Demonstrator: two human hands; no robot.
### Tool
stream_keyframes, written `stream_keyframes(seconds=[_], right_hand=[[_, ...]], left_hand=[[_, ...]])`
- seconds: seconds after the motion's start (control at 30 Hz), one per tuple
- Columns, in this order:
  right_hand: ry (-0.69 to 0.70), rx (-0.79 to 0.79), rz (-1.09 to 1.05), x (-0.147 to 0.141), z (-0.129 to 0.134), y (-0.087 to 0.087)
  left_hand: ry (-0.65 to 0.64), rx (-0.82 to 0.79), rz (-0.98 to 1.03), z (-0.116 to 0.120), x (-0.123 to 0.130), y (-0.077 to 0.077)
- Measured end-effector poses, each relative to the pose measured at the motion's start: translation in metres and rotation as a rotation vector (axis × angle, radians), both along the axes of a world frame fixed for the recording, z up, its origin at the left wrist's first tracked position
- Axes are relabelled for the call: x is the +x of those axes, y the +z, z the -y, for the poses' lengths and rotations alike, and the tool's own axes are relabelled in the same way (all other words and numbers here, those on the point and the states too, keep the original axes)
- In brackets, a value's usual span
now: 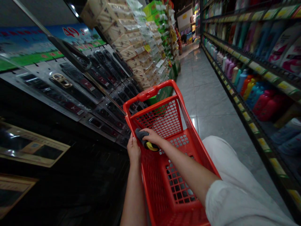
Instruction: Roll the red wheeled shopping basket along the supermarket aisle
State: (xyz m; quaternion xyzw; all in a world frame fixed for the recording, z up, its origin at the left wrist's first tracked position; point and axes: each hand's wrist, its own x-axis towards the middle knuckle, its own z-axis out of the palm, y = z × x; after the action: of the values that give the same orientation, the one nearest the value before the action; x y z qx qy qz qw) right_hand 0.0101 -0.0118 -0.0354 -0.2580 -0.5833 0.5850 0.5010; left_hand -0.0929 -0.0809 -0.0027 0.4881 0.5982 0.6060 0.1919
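Note:
A red plastic shopping basket on wheels point(162, 188), with mesh sides and floor, stands tilted in the view before me. My left hand point(134, 149) is on the outside of its left rim, near the far corner, fingers wrapped round the edge. Inside that same rim, my right hand point(150, 137) grips a dark grey cloth point(141, 135) and presses it against the basket wall. Just under the right hand is a yellow and black item point(151, 146); whether it is part of the cloth I cannot tell. A long metal pole point(103, 91) runs to the basket's far left corner.
Packaged belts point(77, 84) hang on a rack at the left. Stacked tissue packs point(134, 40) stand beyond the basket. Shelves of bottles point(249, 91) line the right side. Tiled floor point(199, 81) runs between, and my knee point(221, 153) is right of the basket.

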Motion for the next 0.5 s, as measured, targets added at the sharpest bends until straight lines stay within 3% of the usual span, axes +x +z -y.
stream_keyframes(seconds=[0.1,0.17,0.33,0.5], right_hand=[[-0.076,0.090,0.024,-0.017,-0.008,0.004],[-0.114,0.066,0.078,-0.026,-0.015,-0.001],[-0.113,-0.080,0.094,-0.040,-0.022,-0.033],[0.026,-0.203,0.228,-0.030,0.005,-0.067]], left_hand=[[-0.019,0.010,-0.053,0.000,0.000,0.002],[-0.037,0.000,-0.048,0.001,0.001,0.003],[-0.052,-0.032,0.003,0.004,0.004,0.004],[0.017,-0.047,0.014,0.008,0.009,0.007]])
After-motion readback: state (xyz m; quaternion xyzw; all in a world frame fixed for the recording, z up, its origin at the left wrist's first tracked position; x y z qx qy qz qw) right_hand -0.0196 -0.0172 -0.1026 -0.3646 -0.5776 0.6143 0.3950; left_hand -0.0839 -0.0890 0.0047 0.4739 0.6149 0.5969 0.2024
